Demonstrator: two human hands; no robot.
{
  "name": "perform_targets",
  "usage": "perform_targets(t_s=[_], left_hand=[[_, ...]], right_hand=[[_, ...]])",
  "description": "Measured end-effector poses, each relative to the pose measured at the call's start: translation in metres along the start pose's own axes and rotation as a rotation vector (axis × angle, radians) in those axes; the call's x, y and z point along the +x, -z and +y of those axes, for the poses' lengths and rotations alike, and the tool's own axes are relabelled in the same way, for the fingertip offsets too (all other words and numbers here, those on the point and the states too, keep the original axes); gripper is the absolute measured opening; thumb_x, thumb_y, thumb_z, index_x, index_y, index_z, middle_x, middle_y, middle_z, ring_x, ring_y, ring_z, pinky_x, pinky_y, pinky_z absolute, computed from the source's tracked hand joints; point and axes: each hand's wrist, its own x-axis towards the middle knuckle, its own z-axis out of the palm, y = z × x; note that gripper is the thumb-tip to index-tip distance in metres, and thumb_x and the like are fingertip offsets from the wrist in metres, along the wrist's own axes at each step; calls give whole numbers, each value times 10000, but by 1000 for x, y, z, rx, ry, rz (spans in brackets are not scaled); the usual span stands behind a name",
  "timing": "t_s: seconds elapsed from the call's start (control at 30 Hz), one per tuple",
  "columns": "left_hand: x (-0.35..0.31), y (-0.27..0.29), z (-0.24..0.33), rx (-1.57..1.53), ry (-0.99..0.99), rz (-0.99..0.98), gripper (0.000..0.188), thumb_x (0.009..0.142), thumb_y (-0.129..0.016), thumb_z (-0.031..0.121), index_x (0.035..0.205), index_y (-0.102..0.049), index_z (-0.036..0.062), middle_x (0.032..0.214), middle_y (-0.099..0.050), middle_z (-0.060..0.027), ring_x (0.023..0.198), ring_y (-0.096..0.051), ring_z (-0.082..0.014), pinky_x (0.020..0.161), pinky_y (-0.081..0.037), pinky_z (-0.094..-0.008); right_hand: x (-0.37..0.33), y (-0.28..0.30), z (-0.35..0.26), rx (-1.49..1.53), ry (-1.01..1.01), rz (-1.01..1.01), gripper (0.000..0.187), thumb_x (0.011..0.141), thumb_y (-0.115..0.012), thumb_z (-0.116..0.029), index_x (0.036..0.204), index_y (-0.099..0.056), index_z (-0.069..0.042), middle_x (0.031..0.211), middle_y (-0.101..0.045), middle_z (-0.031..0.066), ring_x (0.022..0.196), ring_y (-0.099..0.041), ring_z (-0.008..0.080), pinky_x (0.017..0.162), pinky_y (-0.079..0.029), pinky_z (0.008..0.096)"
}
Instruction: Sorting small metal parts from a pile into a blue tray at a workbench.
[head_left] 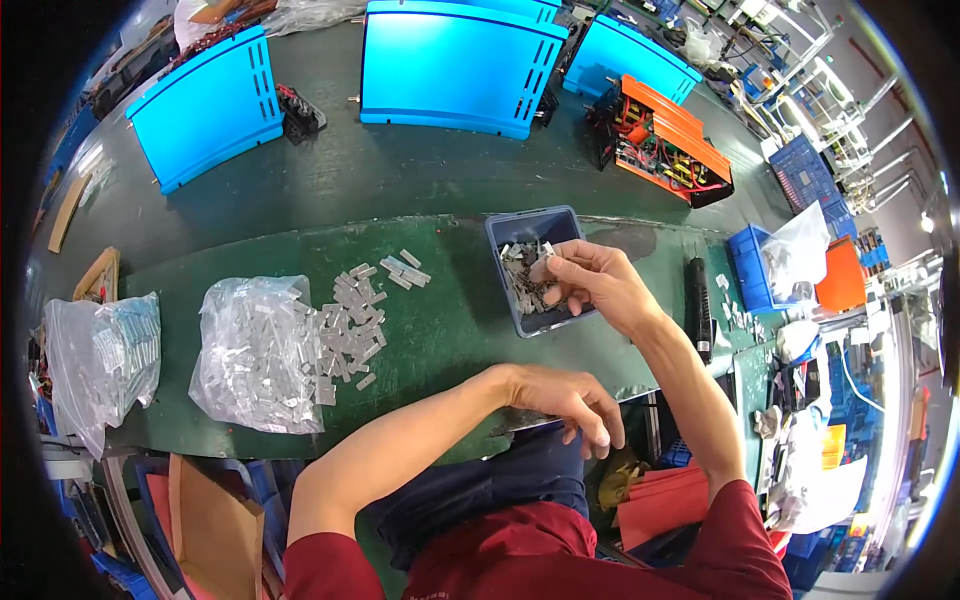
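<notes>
Over a small dark blue bin [520, 327] my right hand [605, 285] has its thumb and fingers pinched together on a small metal piece [548, 250], partly hidden by the fingertips. Inside the bin lie loose small metal pieces [517, 262]. My left hand [570, 400] hangs at the near edge of the table, fingers loosely bent and apart, holding nothing. To the left, many flat silvery metal pieces [352, 315] are spilled beside the mouth of a clear plastic bag [250, 350] full of the same kind.
Another filled clear bag [105, 360] stands at the far left. A black cylindrical tool [698, 310] lies right of the bin, near a blue bin [752, 265] with plastic in it. Large blue panels [455, 70] and an orange-cased electronic unit [670, 140] stand at the back.
</notes>
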Motion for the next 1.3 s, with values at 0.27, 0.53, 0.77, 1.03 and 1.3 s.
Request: perform_targets(t_s=[0.27,0.53,0.77,1.03,1.3], left_hand=[[1,0,-5,-16,0,-4,452,922,-685,284,1239,-666,-37,1091,-736,-132,949,-722,-217,777,-541,-330],[8,0,-10,-25,21,-18,438,910,-694,282,1219,-672,-27,1081,-741,-130,943,-726,-209,774,-542,-330],[8,0,-9,-15,32,9,412,888,-712,253,1191,-685,-24,1048,-751,-121,926,-728,-202,766,-553,-329],[4,-1,-8,16,13,15,398,896,-707,249,1186,-695,-24,1052,-752,-120,933,-731,-199,772,-559,-319],[3,-1,-3,69,4,39,370,918,-662,200,1196,-675,-44,1053,-739,-146,934,-724,-200,739,-559,-319]], right_hand=[[0,-12,7,-694,319,341,163,906,-754,-175,1016,-758,-55,829,-711,76,703,-680,164,623,-507,287],[18,-78,-8,-813,711,214,146,891,-757,-117,1014,-760,-37,824,-662,99,653,-623,219,613,-496,326],[40,-81,-16,-832,758,196,172,923,-711,-145,1050,-717,-29,937,-695,132,818,-688,294,707,-529,368],[26,-19,-2,-1116,385,21,546,797,-739,-244,1294,-616,-55,1159,-580,160,847,-676,300,789,-525,418],[37,4,10,-1024,501,-137,349,857,-726,-166,1168,-671,-18,906,-651,123,764,-676,259,729,-528,386]])
